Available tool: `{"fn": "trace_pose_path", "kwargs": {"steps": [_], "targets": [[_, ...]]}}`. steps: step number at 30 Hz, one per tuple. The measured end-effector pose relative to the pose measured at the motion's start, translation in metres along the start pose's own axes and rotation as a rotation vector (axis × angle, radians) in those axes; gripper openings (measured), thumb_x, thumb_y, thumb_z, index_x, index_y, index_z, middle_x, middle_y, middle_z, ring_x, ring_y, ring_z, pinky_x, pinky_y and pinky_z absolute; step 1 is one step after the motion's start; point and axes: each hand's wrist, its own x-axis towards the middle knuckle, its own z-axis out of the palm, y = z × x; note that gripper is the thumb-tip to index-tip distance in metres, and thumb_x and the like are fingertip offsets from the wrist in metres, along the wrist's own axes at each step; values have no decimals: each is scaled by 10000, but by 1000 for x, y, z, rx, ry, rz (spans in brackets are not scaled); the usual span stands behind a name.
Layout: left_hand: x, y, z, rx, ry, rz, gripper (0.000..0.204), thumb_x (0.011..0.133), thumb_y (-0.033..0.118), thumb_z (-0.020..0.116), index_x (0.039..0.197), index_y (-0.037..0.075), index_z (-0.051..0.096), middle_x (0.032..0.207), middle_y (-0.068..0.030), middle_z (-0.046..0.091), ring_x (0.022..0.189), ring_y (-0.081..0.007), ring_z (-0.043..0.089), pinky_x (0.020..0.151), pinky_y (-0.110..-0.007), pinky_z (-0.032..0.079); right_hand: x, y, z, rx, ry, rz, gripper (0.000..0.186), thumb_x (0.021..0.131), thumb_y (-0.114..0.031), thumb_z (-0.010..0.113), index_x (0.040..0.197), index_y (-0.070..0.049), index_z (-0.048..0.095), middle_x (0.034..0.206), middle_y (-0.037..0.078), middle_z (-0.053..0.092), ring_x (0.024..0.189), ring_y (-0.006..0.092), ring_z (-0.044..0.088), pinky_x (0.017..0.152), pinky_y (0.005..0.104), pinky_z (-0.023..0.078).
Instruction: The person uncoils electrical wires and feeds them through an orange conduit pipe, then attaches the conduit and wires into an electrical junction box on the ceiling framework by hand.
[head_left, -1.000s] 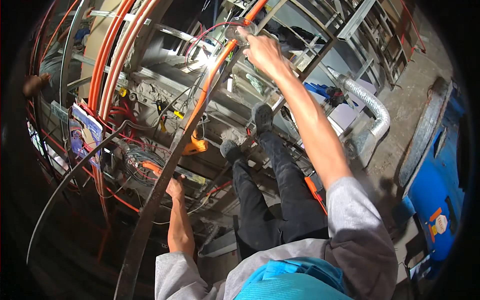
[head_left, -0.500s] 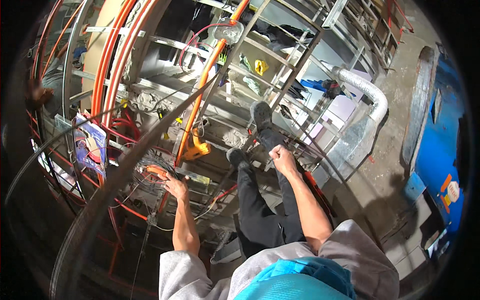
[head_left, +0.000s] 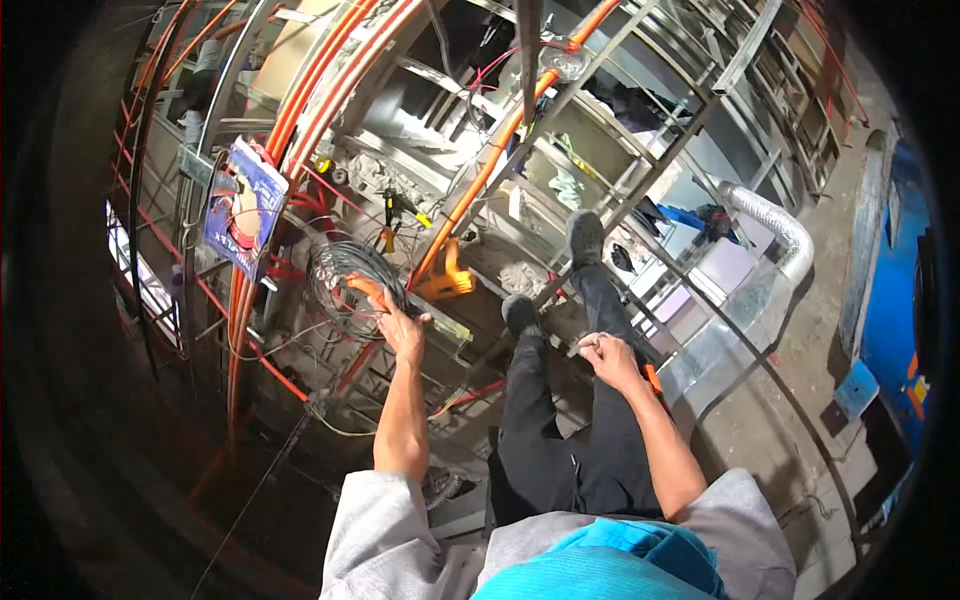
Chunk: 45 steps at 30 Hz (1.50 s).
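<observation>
My left hand (head_left: 402, 332) reaches forward, thumb apart and fingers stretched out, with the fingertips at an orange piece (head_left: 366, 289) shaped like a tool handle. That piece lies over a loose coil of grey wire (head_left: 330, 268). Whether the fingertips press on it is hard to see. My right hand (head_left: 612, 362) rests over my right thigh, fingers pinched together; what they hold, if anything, is too small to make out. Just beyond the coil is a yellow-orange power tool (head_left: 450, 277), partly hidden by the framing. A black-and-yellow hand tool (head_left: 388, 215) stands farther off.
Orange conduit (head_left: 490, 160) runs up past a round junction box (head_left: 566, 64). Metal framing (head_left: 650, 175) spreads below and ahead of my feet. A blue printed bag (head_left: 245, 208) hangs at the left. Silver flexible duct (head_left: 775, 215) joins a sheet-metal duct (head_left: 735, 320) at the right.
The view has swung, so the scene sits farther right. The thick dark cable no longer crosses in front of the coil. My right fingers have shifted from a fist into a pinch.
</observation>
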Motion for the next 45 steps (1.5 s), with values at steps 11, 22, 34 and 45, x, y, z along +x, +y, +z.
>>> {"fn": "trace_pose_path", "kwargs": {"steps": [11, 22, 34, 45], "targets": [[-1, -8, -12, -159, 15, -119, 1266, 533, 129, 961, 1595, 219, 277, 1656, -228, 185, 1439, -418, 367, 1166, -429, 376, -14, -3, 40, -137, 109, -70, 191, 871, -246, 727, 1014, -120, 713, 876, 71, 715, 771, 278, 693, 706, 399, 552], [18, -39, -4, -300, -26, -251, 1442, 429, 272, 1013, 1612, 197, 191, 1658, -284, 46, 1512, -425, 221, 1210, -431, 330, -9, -4, 40, -156, -63, -187, 289, 826, -287, 781, 1037, -105, 706, 795, 47, 657, 680, 236, 622, 666, 376, 522], [5, -11, -17, -134, 21, -138, 1332, 453, 168, 958, 1594, 170, 270, 1652, -287, 104, 1515, -420, 215, 1243, -444, 244, 10, -17, 10, -499, -205, -399, 274, 865, -289, 723, 1038, -78, 692, 810, 64, 641, 869, 293, 634, 832, 422, 489], [8, 0, -25, -172, -38, -189, 1290, 461, 96, 895, 1594, 172, 282, 1652, -279, 125, 1521, -420, 200, 1245, -452, 243, 45, -23, -17, -555, -297, -391, 228, 839, -271, 707, 971, -85, 690, 733, 69, 630, 803, 299, 648, 782, 433, 516]]}}
